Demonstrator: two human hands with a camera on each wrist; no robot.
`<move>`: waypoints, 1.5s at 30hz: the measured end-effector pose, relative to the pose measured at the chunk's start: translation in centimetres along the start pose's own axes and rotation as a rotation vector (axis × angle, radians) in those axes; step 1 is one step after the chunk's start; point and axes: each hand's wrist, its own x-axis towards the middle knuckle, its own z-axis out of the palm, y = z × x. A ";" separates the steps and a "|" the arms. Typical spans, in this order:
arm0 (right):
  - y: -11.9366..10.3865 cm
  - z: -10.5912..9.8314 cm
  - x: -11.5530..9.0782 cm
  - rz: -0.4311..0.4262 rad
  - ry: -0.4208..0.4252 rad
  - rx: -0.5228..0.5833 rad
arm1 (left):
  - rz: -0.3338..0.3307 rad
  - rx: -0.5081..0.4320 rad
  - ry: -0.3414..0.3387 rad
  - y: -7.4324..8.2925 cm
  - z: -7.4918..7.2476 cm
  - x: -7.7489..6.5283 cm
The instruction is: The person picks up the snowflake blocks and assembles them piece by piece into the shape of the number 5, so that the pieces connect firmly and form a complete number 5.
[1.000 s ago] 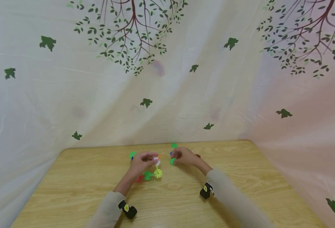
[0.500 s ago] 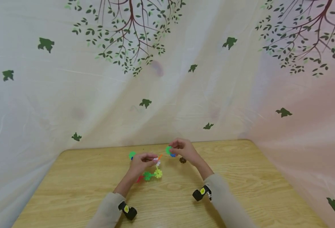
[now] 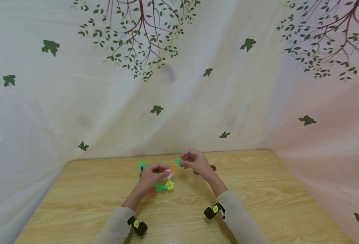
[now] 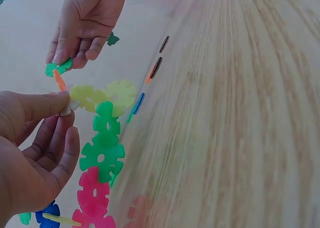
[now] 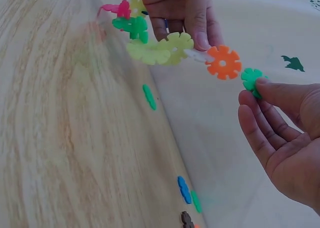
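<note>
My left hand [image 3: 151, 175] pinches a white snowflake disc [image 5: 196, 55] between thumb and finger. That disc belongs to a linked chain of plastic snowflake discs. An orange disc [image 5: 223, 62] forms the chain's near end; beyond the white one come yellow discs [image 5: 150, 53], green discs [image 4: 102, 155], pink discs [image 4: 95, 193] and a blue disc [image 4: 46, 215]. My right hand [image 3: 196, 162] pinches a single green snowflake disc [image 5: 250, 80] by its edge. The green disc's notched rim is right at the orange disc's edge, and the two overlap in the left wrist view.
Loose discs lie flat toward the back of the wooden table [image 3: 246, 196]: a green one [image 5: 149, 97], a blue one [image 5: 184, 189], another green one [image 5: 196, 201] and brown ones [image 3: 213, 167]. A printed curtain [image 3: 191, 112] hangs behind the table's back edge.
My right hand has lifted the green disc off the table and carried it leftward up to the orange disc. The brown discs have come into view behind it. The left hand has hardly moved.
</note>
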 end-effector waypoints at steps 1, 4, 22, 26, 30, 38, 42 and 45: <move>0.1 0.0 0.0 0.000 -0.003 0.003 | 0.002 0.003 0.003 0.0 0.0 0.0; 0.2 0.2 -0.1 0.000 -0.009 0.011 | 0.010 0.010 0.015 -0.1 0.0 0.0; 0.7 0.6 -0.1 -0.027 0.005 -0.022 | 0.028 0.099 -0.004 0.6 0.2 0.0; 0.9 0.6 0.0 -0.025 0.002 -0.025 | 0.020 0.109 -0.012 0.6 0.2 0.2; 1.1 0.7 0.1 -0.025 -0.009 -0.033 | 0.020 0.100 -0.006 0.3 0.1 0.3; 1.2 1.1 0.2 -0.054 -0.003 -0.017 | 0.019 0.085 -0.111 -0.4 -0.5 0.6; 1.1 1.4 0.2 -0.054 0.016 -0.022 | -0.030 0.071 -0.199 -0.4 -0.8 0.7; 0.6 1.7 0.1 -0.050 0.024 -0.017 | -0.059 0.046 -0.228 -0.3 -0.9 0.7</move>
